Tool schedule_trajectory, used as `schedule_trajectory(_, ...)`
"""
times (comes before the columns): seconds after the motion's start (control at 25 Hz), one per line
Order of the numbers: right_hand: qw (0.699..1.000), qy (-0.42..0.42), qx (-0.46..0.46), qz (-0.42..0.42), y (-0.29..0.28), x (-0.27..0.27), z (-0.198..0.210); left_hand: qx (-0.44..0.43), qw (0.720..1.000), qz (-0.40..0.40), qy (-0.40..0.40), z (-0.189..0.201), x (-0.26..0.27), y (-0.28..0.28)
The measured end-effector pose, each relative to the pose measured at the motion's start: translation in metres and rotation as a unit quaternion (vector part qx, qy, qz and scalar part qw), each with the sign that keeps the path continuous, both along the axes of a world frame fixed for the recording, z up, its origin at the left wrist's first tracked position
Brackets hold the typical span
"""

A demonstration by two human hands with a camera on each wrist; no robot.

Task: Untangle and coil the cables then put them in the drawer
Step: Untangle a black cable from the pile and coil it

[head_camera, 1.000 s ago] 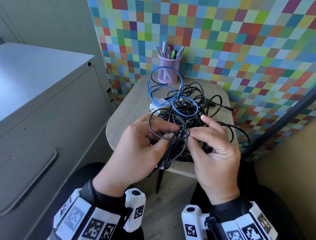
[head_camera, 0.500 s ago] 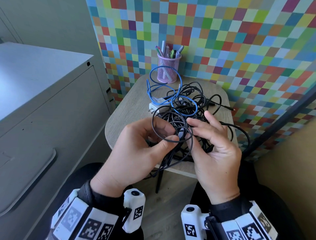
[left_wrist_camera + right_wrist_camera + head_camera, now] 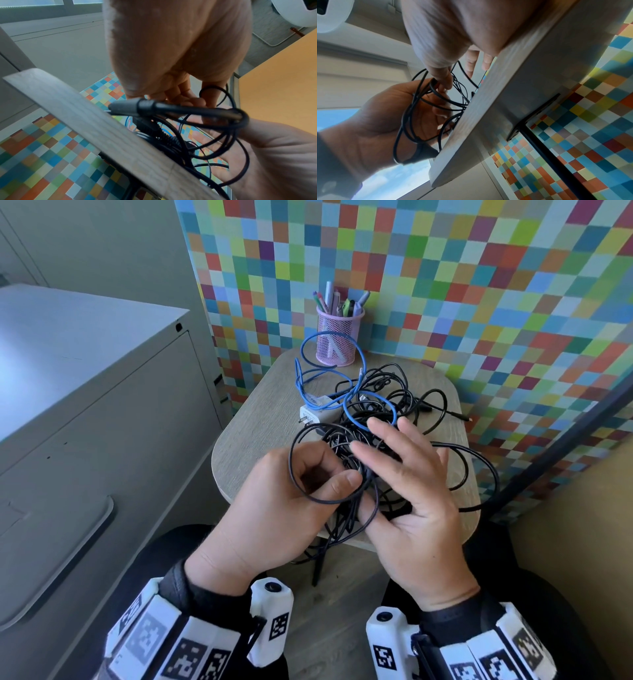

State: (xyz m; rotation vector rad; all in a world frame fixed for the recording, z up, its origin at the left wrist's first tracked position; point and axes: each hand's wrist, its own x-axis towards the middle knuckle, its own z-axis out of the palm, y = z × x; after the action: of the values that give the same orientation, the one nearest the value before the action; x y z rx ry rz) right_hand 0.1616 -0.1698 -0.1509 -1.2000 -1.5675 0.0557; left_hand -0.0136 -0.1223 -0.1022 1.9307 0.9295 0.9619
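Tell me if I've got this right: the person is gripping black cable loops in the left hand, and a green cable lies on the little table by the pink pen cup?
Nearly. The head view shows the cable by the pink pen cup is blue, not green. The rest stands: the left hand grips black cable loops at the table's near edge.

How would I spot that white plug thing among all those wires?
Find the small rounded wooden table against the multicoloured checkered wall. Left of the black cable tangle, in front of the pink mesh pen cup, lies a white boxy charger. It is the only white block there, with the blue cable looping over it.
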Motion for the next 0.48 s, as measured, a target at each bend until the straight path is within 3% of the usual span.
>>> schedule_trajectory(0.12,1.0,0.016,-0.011,0.013,0.001,0.002,0.0,-0.007,0.999,0.001,-0.035,-0.001,0.002,-0.001)
schedule_trajectory(0.24,0.996,0.091,-0.001,0.015,0.002,0.004,-0.002,-0.023,0.984,0.065,-0.165,-0.001,0.001,0.005)
schedule_trajectory(0.36,0.99,0.137,0.005,0.015,0.004,0.007,-0.004,-0.043,0.94,0.138,-0.309,0.001,-0.005,0.014)
schedule_trajectory(0.48,0.985,0.171,0.0,0.017,0.005,0.009,-0.003,-0.15,0.893,0.079,-0.416,0.011,-0.012,0.013)
